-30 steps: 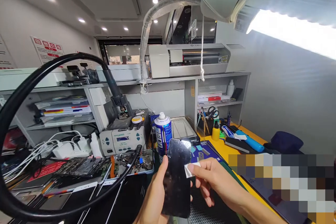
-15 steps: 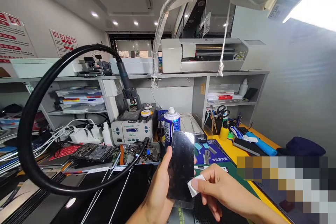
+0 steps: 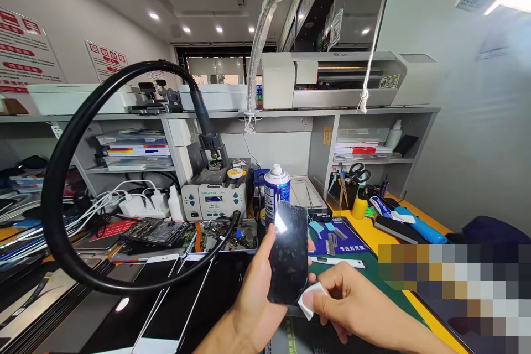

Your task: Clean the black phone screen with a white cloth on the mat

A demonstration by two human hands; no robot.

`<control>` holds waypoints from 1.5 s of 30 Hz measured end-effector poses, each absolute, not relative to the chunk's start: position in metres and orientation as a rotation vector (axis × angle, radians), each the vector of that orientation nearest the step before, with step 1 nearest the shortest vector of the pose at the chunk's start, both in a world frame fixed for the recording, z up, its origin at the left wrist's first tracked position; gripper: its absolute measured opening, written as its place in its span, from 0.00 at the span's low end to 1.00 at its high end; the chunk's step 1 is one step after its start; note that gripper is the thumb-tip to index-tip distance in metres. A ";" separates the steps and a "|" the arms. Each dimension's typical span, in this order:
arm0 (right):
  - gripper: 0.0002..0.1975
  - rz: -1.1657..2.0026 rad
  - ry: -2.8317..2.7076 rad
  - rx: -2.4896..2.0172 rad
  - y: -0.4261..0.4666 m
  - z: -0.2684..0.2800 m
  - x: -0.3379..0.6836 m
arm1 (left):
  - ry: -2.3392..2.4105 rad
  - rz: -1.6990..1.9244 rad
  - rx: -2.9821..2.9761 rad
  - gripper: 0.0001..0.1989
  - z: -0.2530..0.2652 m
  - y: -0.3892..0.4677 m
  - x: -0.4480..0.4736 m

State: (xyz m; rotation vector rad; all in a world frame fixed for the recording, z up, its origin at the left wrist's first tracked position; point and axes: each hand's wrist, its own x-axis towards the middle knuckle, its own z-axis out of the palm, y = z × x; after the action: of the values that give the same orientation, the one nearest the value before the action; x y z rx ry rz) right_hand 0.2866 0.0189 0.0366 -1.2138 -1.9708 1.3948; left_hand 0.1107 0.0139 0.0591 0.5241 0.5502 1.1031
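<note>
A black phone [image 3: 289, 257] is held upright, its glossy face towards me, with smudges and a bright reflection on it. My left hand [image 3: 258, 282] wraps around it, thumb along the left edge and fingertips showing past the right edge. Between the thumb and fingers of my right hand [image 3: 342, 301] is a folded white wipe [image 3: 310, 300], at the phone's lower right corner. Just behind the phone stands a blue and white spray can [image 3: 276, 183]. A white-handled knife [image 3: 338, 261] lies on the green mat beyond my right hand.
A hot-air station [image 3: 215, 197] stands at the back, its thick black hose [image 3: 52, 199] looping across the left side. Several dark screens [image 3: 166, 304] lie at left. A tray of small parts [image 3: 249, 227] sits behind them. A yellow bottle [image 3: 359, 204] and blue tool [image 3: 427, 231] are at right.
The wipe has shifted slightly down at the phone's lower right corner. The phone has tilted, so the reflection now sits at its upper left. My view has turned a little.
</note>
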 end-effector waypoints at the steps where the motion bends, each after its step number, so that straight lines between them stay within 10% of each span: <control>1: 0.24 1.377 -1.977 -1.218 0.019 0.035 0.286 | 0.529 1.103 0.505 0.26 0.059 0.014 0.111; 45: 0.21 1.467 -1.940 -1.106 0.003 0.036 0.259 | 0.539 0.984 0.385 0.26 0.053 0.005 0.122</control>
State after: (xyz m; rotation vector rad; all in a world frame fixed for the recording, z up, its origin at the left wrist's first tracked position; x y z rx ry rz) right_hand 0.2592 0.0030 0.0360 -1.1057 -1.9395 1.4674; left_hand 0.1223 0.0047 0.0529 0.3850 0.5390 0.9837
